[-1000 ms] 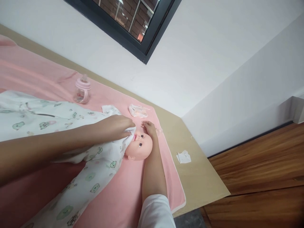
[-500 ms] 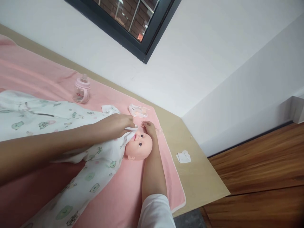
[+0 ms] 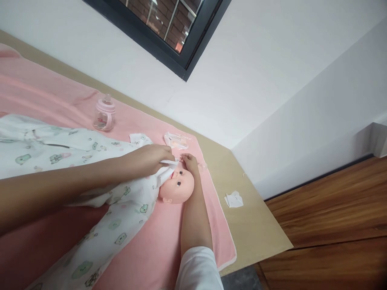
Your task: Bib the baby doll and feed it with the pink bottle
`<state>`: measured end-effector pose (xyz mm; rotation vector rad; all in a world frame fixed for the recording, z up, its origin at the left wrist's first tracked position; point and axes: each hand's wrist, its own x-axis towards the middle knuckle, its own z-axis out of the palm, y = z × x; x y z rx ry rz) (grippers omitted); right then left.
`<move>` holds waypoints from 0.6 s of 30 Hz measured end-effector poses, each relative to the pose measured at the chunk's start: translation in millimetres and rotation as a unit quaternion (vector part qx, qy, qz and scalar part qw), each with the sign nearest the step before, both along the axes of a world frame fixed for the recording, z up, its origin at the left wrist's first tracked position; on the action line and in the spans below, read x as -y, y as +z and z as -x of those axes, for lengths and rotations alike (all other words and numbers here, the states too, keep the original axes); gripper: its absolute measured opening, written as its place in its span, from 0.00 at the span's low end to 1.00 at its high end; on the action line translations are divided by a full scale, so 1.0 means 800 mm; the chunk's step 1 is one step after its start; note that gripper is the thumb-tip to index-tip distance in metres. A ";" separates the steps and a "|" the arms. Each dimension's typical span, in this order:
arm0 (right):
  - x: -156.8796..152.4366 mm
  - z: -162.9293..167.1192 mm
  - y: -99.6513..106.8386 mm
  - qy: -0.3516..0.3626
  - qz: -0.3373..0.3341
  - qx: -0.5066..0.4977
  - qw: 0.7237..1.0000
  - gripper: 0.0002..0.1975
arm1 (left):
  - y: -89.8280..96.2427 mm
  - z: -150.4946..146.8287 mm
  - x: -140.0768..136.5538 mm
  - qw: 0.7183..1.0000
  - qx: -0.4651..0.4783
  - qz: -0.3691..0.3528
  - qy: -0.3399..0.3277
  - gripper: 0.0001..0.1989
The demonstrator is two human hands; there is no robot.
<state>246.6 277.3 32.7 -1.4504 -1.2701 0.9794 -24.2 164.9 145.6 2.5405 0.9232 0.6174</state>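
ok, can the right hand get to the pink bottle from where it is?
Probably not directly. The right hand rests by the doll's head, and the left hand and forearm lie across the line to the pink bottle, which stands far off on the pink towel.

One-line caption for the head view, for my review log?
Left hand pinches the printed white cloth at the doll's chin; right hand rests beside its head on a pink blanket.
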 end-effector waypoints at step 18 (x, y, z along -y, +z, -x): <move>-0.013 -0.010 -0.015 0.006 -0.011 -0.003 1.000 0.07 | -0.006 -0.004 0.002 0.998 0.035 0.053 -0.025 0.11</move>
